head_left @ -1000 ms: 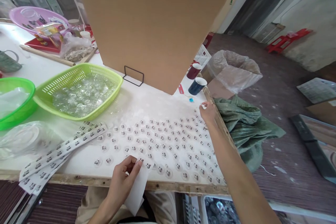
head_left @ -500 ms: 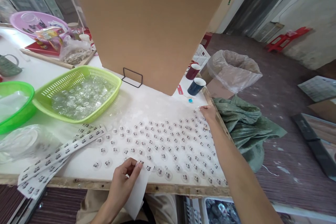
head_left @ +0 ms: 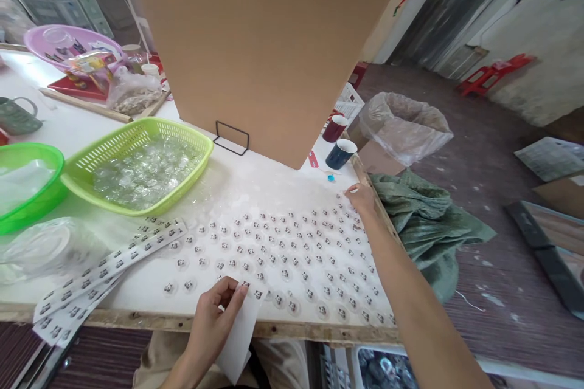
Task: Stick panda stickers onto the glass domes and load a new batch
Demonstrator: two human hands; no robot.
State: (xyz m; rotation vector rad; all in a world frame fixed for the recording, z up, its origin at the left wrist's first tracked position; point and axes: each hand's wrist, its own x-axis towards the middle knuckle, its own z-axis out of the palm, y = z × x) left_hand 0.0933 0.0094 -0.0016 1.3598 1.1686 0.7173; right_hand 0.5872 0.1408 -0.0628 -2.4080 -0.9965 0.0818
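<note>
Dozens of discs [head_left: 285,275] sit spaced, presumably for access; left hand [head_left: 214,313] pinches sticker strip [head_left: 240,331], right hand [head_left: 362,199]'s finger grip can't be told.

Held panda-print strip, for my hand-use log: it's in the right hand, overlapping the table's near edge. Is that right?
Wrong hand: the head view shows the panda-print strip in the left hand, overlapping the table's near edge.
</note>
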